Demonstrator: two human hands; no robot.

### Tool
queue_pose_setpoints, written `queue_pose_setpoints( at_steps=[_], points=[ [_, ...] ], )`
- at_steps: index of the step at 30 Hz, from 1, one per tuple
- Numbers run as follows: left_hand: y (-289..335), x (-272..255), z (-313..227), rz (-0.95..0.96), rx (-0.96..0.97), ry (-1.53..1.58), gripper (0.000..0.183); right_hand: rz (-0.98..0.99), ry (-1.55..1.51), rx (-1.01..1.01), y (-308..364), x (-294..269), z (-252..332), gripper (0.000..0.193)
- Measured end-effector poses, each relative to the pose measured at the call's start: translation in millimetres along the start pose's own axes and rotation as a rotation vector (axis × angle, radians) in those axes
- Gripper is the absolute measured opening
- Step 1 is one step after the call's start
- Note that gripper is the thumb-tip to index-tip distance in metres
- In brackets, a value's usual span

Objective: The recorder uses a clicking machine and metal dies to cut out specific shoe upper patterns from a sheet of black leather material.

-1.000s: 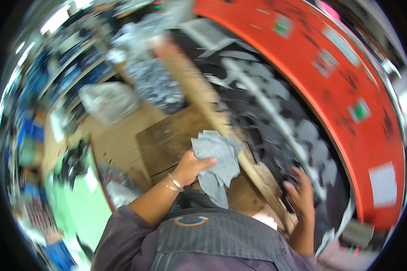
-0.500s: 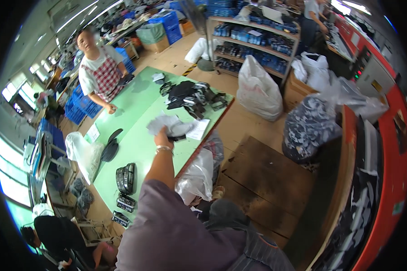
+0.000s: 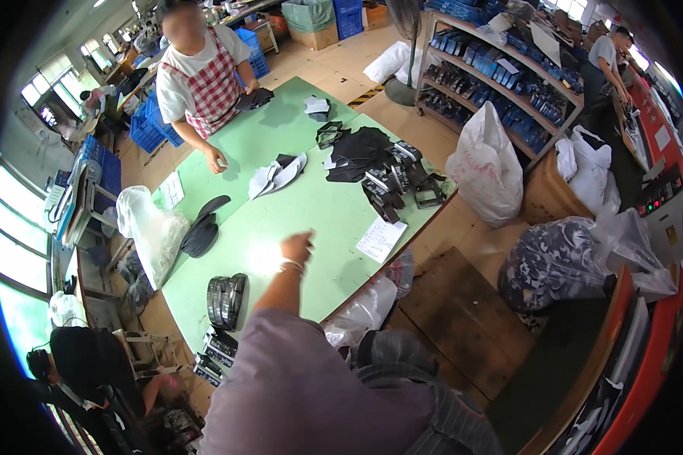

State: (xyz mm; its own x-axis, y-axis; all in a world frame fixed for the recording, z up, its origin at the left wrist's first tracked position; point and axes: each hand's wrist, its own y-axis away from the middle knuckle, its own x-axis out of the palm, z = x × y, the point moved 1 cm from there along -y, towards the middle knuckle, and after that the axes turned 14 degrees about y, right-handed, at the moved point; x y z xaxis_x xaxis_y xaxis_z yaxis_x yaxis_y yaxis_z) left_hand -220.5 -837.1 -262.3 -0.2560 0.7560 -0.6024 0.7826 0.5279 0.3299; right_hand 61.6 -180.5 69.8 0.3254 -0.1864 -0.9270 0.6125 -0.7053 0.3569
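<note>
My left hand (image 3: 297,246), with a pale band at its wrist, hovers over the green table (image 3: 303,292). It holds nothing, and its fingers are loosely bent and partly apart. Beyond it lies a small fanned stack of grey and black cut pieces (image 3: 278,176). A handwritten white paper (image 3: 381,240) rests to its right, near the table edge. Farther right sits a heap of black cut pieces (image 3: 360,152) with black-and-white bundles (image 3: 387,180). Bundled black strips (image 3: 226,301) are on the near left. My right hand is out of view.
Across the table stands a person in a checked apron (image 3: 214,91), holding dark pieces (image 3: 255,99). Black curved pieces (image 3: 201,233) and a clear plastic bag (image 3: 148,227) lie at the left edge. A loaded shelf rack (image 3: 501,83), white sack (image 3: 487,167) and camouflage-pattern bundle (image 3: 546,262) stand right.
My left hand has let go of the grey pieces and drawn back toward me. The pieces now lie farther left, nearer the other person. The view has shifted too.
</note>
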Motion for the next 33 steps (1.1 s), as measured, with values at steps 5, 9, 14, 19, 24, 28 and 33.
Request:
queue_pose_setpoints(
  at_steps=[5, 9, 14, 19, 24, 28, 33],
  points=[
    [94, 90, -70, 0.448, 0.018, 0.577, 0.04, 0.04, -0.046, -0.075, -30, 1, 45, 0.054],
    [143, 47, -228, 0.96, 0.037, 1.165, 0.019, 0.065, -0.057, -0.071, -42, 3, 52, 0.053],
    [181, -65, -346, 1.599, 0.475, 1.492, 0.03, 0.096, -0.065, -0.048, -62, -7, 36, 0.052],
    [238, -65, -417, 1.36, 1.629, 2.134, 0.057, -0.321, 0.119, -0.582, -115, 23, 39, 0.047],
    [279, -43, -431, 1.486, 1.343, 2.256, 0.054, -0.058, 0.022, -0.246, -153, 31, 71, 0.045],
    [319, -28, -460, 1.567, 1.062, 2.376, 0.051, -0.09, 0.147, -0.716, -222, 28, 63, 0.046],
    [360, 11, -514, 1.604, 0.777, 2.44, 0.048, 0.186, 0.025, -0.298, -289, -14, 96, 0.047]
  ],
)
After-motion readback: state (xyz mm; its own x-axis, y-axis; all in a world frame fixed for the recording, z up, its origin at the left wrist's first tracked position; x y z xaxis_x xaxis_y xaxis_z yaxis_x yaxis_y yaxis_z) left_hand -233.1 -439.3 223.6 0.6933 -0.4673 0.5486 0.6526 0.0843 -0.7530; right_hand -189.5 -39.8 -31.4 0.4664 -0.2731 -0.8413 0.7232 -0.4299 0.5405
